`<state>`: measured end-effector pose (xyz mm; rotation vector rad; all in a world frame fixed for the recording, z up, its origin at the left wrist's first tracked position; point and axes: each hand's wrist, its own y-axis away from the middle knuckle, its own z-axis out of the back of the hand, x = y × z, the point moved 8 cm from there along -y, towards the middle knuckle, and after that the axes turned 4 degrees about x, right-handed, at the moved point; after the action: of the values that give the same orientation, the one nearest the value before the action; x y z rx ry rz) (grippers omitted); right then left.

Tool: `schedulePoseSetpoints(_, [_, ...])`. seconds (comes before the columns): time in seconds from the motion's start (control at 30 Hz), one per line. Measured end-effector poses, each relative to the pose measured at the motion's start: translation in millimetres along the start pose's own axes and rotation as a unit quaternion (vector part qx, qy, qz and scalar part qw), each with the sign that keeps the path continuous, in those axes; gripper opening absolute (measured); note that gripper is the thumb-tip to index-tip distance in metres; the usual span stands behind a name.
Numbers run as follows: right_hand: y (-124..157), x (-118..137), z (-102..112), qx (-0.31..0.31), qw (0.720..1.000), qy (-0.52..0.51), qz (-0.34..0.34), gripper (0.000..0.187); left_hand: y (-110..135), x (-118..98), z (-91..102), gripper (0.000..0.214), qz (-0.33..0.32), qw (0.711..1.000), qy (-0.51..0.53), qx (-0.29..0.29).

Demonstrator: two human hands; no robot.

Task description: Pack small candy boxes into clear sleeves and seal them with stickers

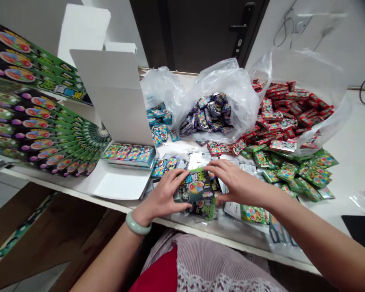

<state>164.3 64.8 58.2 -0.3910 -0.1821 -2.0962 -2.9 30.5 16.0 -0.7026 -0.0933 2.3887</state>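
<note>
A black and green printed packet (196, 186) with colourful round candy pictures is held low over the table. My left hand (167, 194) grips its left side, fingers along the top edge and thumb below. My right hand (235, 182) closes around its right side, with fingertips at the upper corner. Beneath it lies another dark green packet (202, 209), partly covered. To the left stands an open white box (118, 184), its lid raised. A row of small colourful packs (129, 153) sits at the back of that box.
Plastic bags hold blue packs (159, 115), purple packs (209, 115) and red packs (292, 109). Green packs (304, 172) spill at the right. A fanned stack of printed cartons (45, 134) fills the left side. The table's front edge (246, 245) runs close to my body.
</note>
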Motion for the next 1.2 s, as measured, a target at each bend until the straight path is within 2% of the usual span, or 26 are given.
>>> schedulePoseSetpoints(0.1, [-1.4,-5.0,-1.6,-0.044,0.997,-0.062,-0.016,0.085,3.2,4.0,1.7,0.095,0.025,1.000,0.003,-0.018])
schedulePoseSetpoints(0.2, [-1.9,-4.1,-4.0,-0.102,0.991,-0.074,-0.053,0.061,7.5,7.6,5.9,0.095,0.049,0.998,0.003,-0.036])
schedulePoseSetpoints(0.27, [-4.6,5.6,-7.3,-0.121,0.990,-0.062,-0.043,0.045,10.1,8.4,7.5,0.096,0.055,0.997,0.012,-0.044])
schedulePoseSetpoints(0.37, [-16.1,13.9,-7.0,-0.138,0.988,-0.076,0.002,0.040,15.6,12.7,11.7,0.099,0.070,0.995,0.039,-0.063])
schedulePoseSetpoints(0.43, [-33.6,-1.9,0.9,-0.175,0.976,-0.133,-0.008,0.035,22.6,20.3,17.4,0.099,0.094,0.990,0.064,-0.078])
schedulePoseSetpoints(0.53, [-87.0,-51.0,2.4,-0.216,0.947,-0.211,-0.114,0.030,36.7,34.2,27.3,0.095,0.138,0.980,0.111,-0.095])
schedulePoseSetpoints(0.57, [-114.0,-64.1,-5.8,-0.188,0.949,-0.205,-0.149,0.028,41.3,37.6,30.0,0.094,0.148,0.976,0.126,-0.099])
schedulePoseSetpoints(0.6, [-144.6,-73.1,-19.1,-0.133,0.957,-0.194,-0.172,0.025,45.5,40.0,31.8,0.095,0.154,0.973,0.139,-0.102])
schedulePoseSetpoints(0.63, [-174.4,-78.6,-29.1,-0.109,0.959,-0.192,-0.176,0.023,49.3,41.6,32.8,0.095,0.158,0.971,0.148,-0.104])
schedulePoseSetpoints(0.73, [-249.6,-89.6,-54.3,-0.093,0.957,-0.183,-0.203,0.026,60.1,45.1,31.3,0.097,0.179,0.967,0.156,-0.097])
schedulePoseSetpoints(0.8, [-281.6,-95.5,-68.5,-0.090,0.950,-0.183,-0.235,0.025,68.0,48.5,29.2,0.096,0.202,0.964,0.152,-0.087])
schedulePoseSetpoints(0.87, [-298.5,-100.8,-78.7,-0.087,0.942,-0.192,-0.262,0.026,75.2,52.3,28.5,0.096,0.224,0.961,0.146,-0.078])
schedulePoseSetpoints(0.97, [-301.2,-108.1,-87.0,-0.082,0.929,-0.228,-0.280,0.024,80.9,56.8,30.7,0.096,0.232,0.960,0.140,-0.071])
schedulePoseSetpoints(1.03, [-289.0,-112.8,-88.6,-0.077,0.918,-0.266,-0.284,0.016,81.1,58.7,33.5,0.096,0.221,0.963,0.137,-0.074])
schedulePoseSetpoints(1.1, [-264.6,-116.0,-87.8,-0.072,0.901,-0.316,-0.287,0.014,80.1,59.7,36.4,0.096,0.204,0.966,0.133,-0.085])
schedulePoseSetpoints(1.2, [-208.0,-113.3,-81.1,-0.068,0.868,-0.405,-0.281,0.021,77.2,59.2,37.7,0.093,0.188,0.970,0.121,-0.099])
